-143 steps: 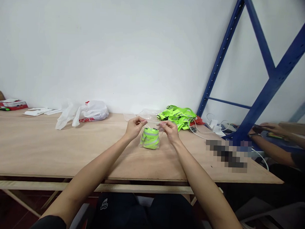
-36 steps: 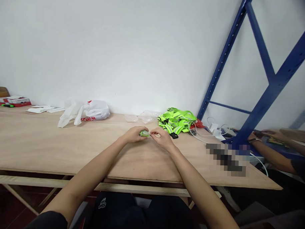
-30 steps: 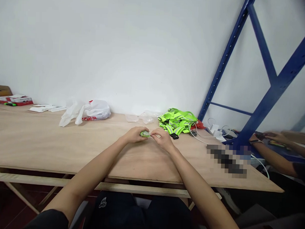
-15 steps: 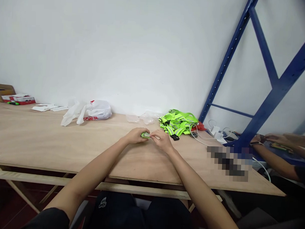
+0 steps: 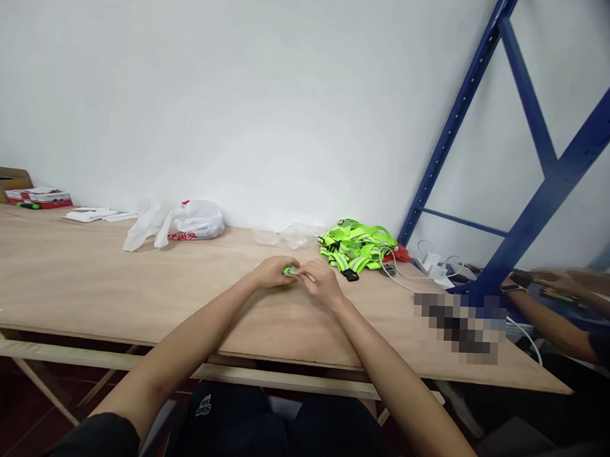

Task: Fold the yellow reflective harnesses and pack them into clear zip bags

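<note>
Over the middle of the wooden table, my left hand (image 5: 273,272) is closed around a small green item (image 5: 289,270) with a pale, shiny part that looks like clear plastic. Fingers hide much of it, so its exact kind cannot be told. My right hand (image 5: 321,280) meets it from the other side, thumb and fingertips pinched at its pale right end. Just beyond my right hand lies a heap of neon-yellow reflective straps (image 5: 357,243) with black buckles.
Along the wall sit a white plastic bag (image 5: 200,219), crumpled clear plastic (image 5: 295,235) and white papers (image 5: 93,214). White cables (image 5: 403,285) run at the right near a blue metal frame (image 5: 520,216). Another person's arm (image 5: 546,323) reaches in beyond it. A blurred patch covers something at the table's right.
My right fingers have shifted slightly at the item's pale end, with the fingertips turned a little. My left hand keeps its hold nearly unmoved.
</note>
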Tool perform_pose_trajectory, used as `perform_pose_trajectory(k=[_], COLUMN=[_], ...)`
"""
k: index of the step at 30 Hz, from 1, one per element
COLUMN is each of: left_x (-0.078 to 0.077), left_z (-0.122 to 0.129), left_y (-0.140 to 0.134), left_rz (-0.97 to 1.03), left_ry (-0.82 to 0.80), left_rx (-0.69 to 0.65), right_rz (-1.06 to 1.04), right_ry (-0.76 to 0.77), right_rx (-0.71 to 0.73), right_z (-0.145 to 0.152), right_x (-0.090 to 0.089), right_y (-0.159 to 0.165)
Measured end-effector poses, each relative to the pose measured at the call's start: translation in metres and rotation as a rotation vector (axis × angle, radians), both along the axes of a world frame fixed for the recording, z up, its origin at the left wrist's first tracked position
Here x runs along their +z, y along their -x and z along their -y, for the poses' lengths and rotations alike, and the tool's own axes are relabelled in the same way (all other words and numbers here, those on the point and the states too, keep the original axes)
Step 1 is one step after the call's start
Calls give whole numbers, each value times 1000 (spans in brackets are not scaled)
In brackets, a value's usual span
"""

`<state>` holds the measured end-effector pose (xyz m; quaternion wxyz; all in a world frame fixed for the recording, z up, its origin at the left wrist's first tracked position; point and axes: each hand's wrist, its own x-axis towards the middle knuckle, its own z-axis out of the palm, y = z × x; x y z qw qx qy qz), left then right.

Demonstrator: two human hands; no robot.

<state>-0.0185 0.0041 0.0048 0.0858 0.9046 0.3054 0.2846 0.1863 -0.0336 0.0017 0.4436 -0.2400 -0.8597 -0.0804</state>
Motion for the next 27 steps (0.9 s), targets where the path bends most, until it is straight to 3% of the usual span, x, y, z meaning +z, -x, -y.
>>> perform_pose_trajectory(k=[27], left_x=[-1], left_z=[1], left_y=[-3], left_rz=[-80], left_ry=[-1], left_rx=[23], right_rz=[25], right_ry=[7], right_rx=[27], right_z=[13], right_x=[4], right_y=[10])
